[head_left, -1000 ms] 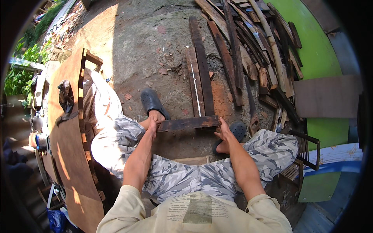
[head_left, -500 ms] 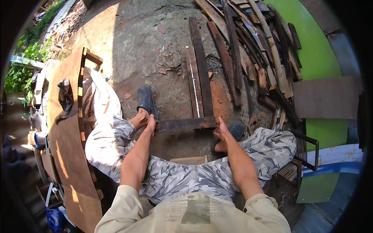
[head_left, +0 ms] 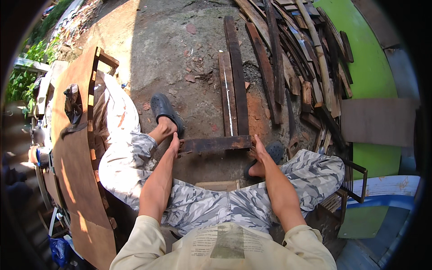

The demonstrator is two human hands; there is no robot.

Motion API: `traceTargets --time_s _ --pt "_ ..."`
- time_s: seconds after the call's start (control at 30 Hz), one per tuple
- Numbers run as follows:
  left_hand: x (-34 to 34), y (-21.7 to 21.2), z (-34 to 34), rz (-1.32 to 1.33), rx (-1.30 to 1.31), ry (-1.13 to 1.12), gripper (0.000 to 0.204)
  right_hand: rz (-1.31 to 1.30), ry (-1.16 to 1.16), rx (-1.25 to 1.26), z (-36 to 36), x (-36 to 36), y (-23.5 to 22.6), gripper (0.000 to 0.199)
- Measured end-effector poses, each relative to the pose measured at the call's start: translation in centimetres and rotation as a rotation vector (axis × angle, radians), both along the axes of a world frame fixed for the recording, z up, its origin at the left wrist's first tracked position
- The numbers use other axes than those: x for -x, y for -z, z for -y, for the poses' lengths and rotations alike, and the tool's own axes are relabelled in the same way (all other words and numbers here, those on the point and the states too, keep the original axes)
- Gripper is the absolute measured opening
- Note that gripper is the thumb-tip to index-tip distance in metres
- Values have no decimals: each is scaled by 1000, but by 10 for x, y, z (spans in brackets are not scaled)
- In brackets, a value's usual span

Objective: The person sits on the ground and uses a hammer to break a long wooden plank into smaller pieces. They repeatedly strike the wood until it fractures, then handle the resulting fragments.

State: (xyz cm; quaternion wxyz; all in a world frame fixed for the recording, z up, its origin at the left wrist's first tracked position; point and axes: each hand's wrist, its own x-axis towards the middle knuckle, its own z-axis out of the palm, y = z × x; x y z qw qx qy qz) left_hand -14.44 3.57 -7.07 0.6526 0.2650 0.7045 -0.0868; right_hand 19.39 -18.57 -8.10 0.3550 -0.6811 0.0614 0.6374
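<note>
A short dark wooden plank lies crosswise in front of me, held by its two ends. My left hand grips the left end, its fingers mostly out of sight. At the right end, my right hand presses with its thumb up along the wood. Two longer planks stretch away just beyond: a brown plank with a white stripe along it, and a darker plank beside it on the right. Their near ends meet or pass behind the short plank; I cannot tell whether they touch it.
A heap of loose timber fills the far right, before a green panel. A handsaw lies near my right foot. On my left stands a long brown board with a black bag. My shoes flank the short plank.
The short plank and both hands stay almost in place. My left foot has turned slightly outward, and the whole view has shifted a little.
</note>
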Motion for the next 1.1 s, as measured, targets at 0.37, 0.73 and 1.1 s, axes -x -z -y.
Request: traceTargets --time_s 0.37,0.73,1.1 --pt "9 -9 0 17 37 11 94 -52 -98 -40 -4 3 -3 87" --pt "14 -6 0 62 24 -15 94 94 -198 -58 -1 7 4 72" --pt "14 6 5 32 -23 -113 89 256 -272 -53 -2 10 -1 68"
